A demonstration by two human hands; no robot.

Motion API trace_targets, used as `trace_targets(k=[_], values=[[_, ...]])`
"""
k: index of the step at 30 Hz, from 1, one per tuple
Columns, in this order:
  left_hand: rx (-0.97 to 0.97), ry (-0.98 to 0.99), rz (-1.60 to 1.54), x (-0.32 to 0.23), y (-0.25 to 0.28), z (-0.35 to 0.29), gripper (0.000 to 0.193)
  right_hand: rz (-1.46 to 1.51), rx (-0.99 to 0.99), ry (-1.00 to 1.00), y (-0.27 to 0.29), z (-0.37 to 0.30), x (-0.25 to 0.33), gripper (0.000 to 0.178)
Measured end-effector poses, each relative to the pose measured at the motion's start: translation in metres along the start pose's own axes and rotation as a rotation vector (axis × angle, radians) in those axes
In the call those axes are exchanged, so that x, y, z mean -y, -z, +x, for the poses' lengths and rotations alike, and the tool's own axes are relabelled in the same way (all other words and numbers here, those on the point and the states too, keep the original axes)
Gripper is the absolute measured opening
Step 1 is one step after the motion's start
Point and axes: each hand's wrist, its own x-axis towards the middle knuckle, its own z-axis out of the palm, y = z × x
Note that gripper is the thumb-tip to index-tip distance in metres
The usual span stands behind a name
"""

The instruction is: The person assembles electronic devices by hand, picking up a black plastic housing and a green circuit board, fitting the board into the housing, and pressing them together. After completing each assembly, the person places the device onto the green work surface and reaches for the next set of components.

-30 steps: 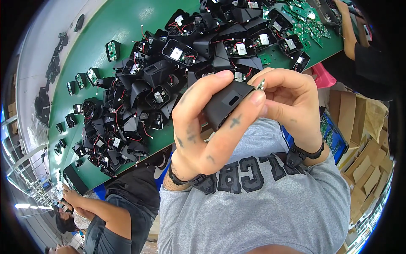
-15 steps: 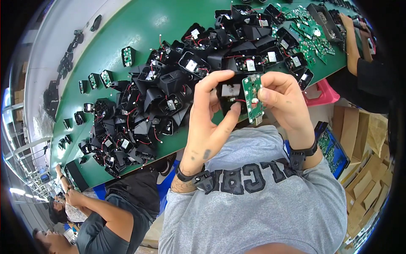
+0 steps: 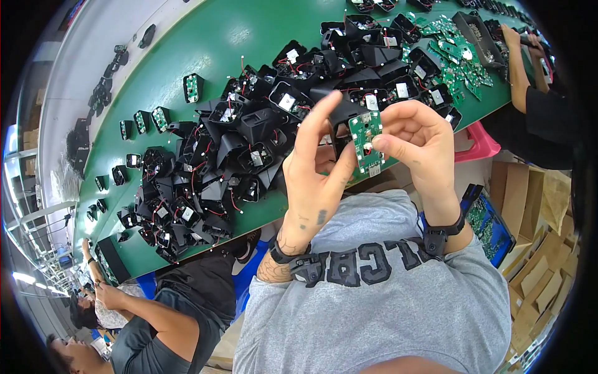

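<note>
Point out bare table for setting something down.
The widest bare patch of green table lies upper left, between its far edge and the heap of black housings, past the lone housing. Crowded: the heap, near the left hand, and the right end, where loose circuit boards adjoin a dark tray.

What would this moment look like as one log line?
left hand: holds black housing | right hand: holds green circuit board | green table: housing heap, circuit-board pile

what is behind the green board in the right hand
Part of a black case, held in the left hand; the green board and that hand cover the rest.
</note>
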Motion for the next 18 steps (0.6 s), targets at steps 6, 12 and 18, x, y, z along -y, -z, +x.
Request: trace_targets(k=[6,12,18], values=[[0.007,-0.111,0.041,0.006,-0.001,0.001,0.055,0.018,-0.008,0.018,-0.001,-0.001,0.000,0.026],[-0.053,0.036,-0.188,-0.005,-0.007,-0.001,0.051,-0.183,-0.079,0.091,-0.008,-0.005,0.004,0.024],[0.152,0.116,-0.527,-0.007,0.000,-0.007,0.061,-0.255,-0.050,0.012,-0.010,-0.001,0.012,0.021]])
